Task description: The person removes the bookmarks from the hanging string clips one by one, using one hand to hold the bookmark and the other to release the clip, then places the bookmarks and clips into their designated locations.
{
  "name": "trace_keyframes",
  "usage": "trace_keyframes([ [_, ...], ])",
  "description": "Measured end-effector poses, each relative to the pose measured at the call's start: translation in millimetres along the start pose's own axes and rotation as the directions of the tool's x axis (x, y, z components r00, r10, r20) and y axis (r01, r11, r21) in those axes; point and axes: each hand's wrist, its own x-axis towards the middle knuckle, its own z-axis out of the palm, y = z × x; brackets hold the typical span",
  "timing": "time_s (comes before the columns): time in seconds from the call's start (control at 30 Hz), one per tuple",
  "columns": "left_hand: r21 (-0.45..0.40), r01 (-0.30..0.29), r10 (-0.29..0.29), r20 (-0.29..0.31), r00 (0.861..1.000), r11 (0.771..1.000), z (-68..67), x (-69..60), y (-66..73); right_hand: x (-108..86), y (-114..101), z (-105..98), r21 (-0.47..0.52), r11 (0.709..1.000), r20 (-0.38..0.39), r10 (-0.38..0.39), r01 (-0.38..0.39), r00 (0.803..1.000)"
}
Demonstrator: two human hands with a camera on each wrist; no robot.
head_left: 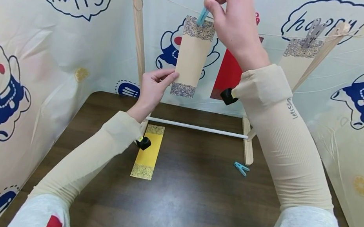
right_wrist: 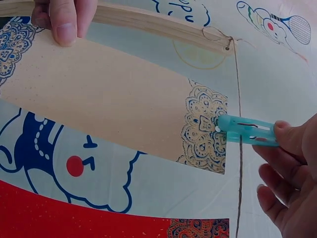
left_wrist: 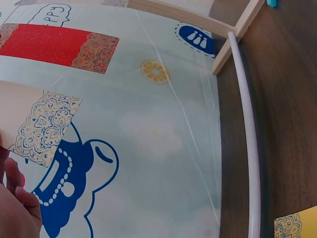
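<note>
Step in hand: apparently, pegging the card (head_left: 192, 57) to the string (right_wrist: 240, 171). The right hand (head_left: 234, 20) pinches the peg (head_left: 202, 16), whose tip overlaps the card's top edge below that hand. The left hand (head_left: 152, 91) pinches the card's side, near the bottom. Next move calls for confirming the peg's grip, then releasing both.

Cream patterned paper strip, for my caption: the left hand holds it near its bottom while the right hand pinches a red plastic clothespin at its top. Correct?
Only one colour is wrong: the right wrist view shows the right hand pinching a turquoise plastic clothespin at the top of the cream patterned paper strip.
</note>
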Motion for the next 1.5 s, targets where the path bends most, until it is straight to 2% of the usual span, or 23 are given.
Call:
trace_keyframes([
  [0.3,-0.007,0.005,-0.005,0.0,1.0,1.0,-0.8,-2.4,2.4,1.2,0,-2,-0.021,1.0,-0.072,-0.022,0.02,0.997],
  [0.7,0.017,-0.012,0.011,0.016,1.0,1.0,-6.8,-4.7,2.0,-1.7,3,-9,0.062,0.996,-0.139,-0.051,0.06,0.989],
  [0.9,0.007,-0.006,0.006,0.011,1.0,1.0,-9.8,-8.5,1.4,-9.8,6,-14,0.058,0.997,-0.145,-0.036,0.045,0.989],
  [1.17,0.009,0.0,0.0,0.012,1.0,1.0,-16.1,-14.2,-0.1,-26.1,14,-20,0.047,0.996,-0.162,-0.061,0.07,0.985],
  [1.5,0.052,-0.029,0.029,0.009,1.0,0.998,-23.7,-24.6,-3.8,-48.3,20,-26,0.047,0.997,-0.152,-0.045,0.052,0.987],
])
